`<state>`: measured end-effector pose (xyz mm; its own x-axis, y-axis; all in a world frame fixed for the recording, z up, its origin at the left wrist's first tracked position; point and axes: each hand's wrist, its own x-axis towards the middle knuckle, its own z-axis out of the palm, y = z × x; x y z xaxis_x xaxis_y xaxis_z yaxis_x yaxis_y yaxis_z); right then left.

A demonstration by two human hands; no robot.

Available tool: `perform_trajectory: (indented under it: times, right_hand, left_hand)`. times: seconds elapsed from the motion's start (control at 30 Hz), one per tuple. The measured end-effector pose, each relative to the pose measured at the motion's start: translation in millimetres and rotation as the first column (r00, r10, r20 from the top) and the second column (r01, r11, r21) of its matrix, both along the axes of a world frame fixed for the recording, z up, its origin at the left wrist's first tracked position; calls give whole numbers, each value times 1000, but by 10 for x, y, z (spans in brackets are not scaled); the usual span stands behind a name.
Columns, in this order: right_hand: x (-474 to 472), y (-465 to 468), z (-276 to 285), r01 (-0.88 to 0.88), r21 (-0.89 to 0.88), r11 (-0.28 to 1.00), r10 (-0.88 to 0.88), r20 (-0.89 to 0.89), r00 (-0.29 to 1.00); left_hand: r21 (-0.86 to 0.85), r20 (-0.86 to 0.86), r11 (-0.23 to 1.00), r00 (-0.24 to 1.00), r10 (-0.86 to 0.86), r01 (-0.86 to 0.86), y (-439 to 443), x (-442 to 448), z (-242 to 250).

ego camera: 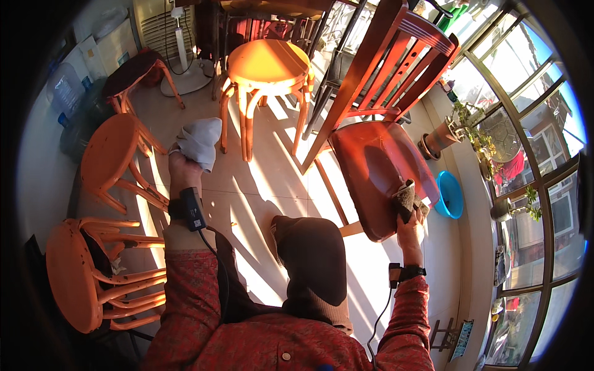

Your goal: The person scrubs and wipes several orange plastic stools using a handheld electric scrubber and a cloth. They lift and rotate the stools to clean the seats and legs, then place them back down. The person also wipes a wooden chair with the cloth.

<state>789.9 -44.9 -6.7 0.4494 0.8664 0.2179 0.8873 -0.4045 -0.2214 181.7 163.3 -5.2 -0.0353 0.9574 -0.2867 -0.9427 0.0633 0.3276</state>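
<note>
My left hand [184,168] grips a bunched light grey cloth [199,141], held up over the tiled floor beside an orange wooden stool [111,155]. On the right, my right hand [411,228] holds a dark brown cloth [406,199] against the front edge of the seat of a reddish-brown wooden chair [376,171]. The chair has a slatted back and looks tilted in this wide view. A round yellow-orange stool [269,65] stands ahead in the sunlight. Both wrists wear strapped devices with cables.
Another orange stool [74,278] lies at lower left, and a dark-topped stool [134,74] stands farther back near large water bottles [65,86]. A blue basin [449,195] sits right of the chair. Potted plants [438,137] line the window ledge. A white stand [185,81] has a cable.
</note>
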Motion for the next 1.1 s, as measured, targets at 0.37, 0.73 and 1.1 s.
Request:
perform_trajectory:
  times: [0.37, 0.73, 1.1]
  right_hand:
    - [-735, -33, 176, -430, 126, 894, 447, -174, 878]
    - [-673, 484, 187, -379, 53, 924, 382, -187, 905]
    - [-1023, 858, 125, -168, -51, 985, 168, 2, 986]
  left_hand:
    - [55, 47, 992, 992, 115, -117, -180, 92, 370]
    - [331, 480, 909, 874, 71, -255, -21, -19, 262]
    - [64, 363, 969, 910, 200, -238, -149, 96, 561]
